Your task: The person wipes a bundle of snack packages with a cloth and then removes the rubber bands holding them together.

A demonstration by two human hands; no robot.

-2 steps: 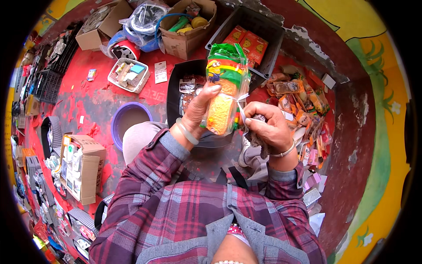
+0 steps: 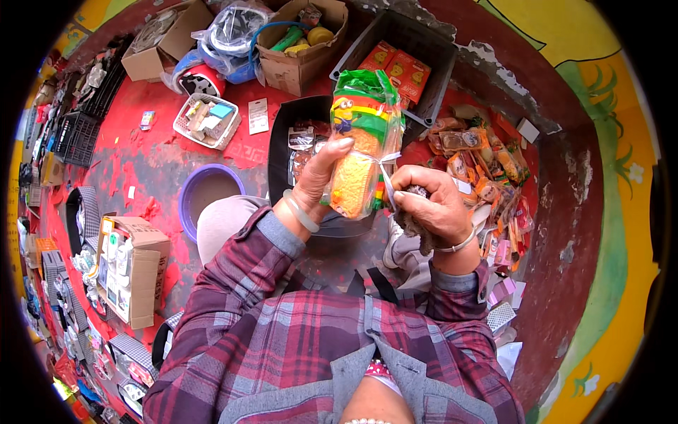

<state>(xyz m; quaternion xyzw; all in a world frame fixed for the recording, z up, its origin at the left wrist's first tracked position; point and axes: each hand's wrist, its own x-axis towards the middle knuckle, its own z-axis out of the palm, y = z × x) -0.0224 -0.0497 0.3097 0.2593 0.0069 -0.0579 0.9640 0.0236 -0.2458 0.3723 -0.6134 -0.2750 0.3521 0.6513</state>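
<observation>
In my left hand [image 2: 319, 172] is an upright clear plastic packet [image 2: 359, 166] with a green top, a yellow cartoon figure and a yellow, spongy-looking block inside. A white tie [image 2: 379, 160] runs round its middle. My right hand [image 2: 432, 203] pinches the loose end of that tie at the packet's right side. Bunched in the same hand is a dark, greyish cloth [image 2: 418, 233], its lower end hanging below the fingers. Beneath the packet stands a black tub [image 2: 279, 141] with small wrapped pieces inside, partly hidden by my left hand.
A heap of orange packets [image 2: 487, 166] lies to the right by the wall. Beyond the tub is a grey crate [image 2: 443, 78] holding red-orange boxes. To the left are a purple basin [image 2: 185, 205] of murky water, a white basket [image 2: 224, 138] and a cardboard box [image 2: 146, 283].
Hardly anything differs. The packet's lower end and the cloth in my right hand have shifted very slightly.
</observation>
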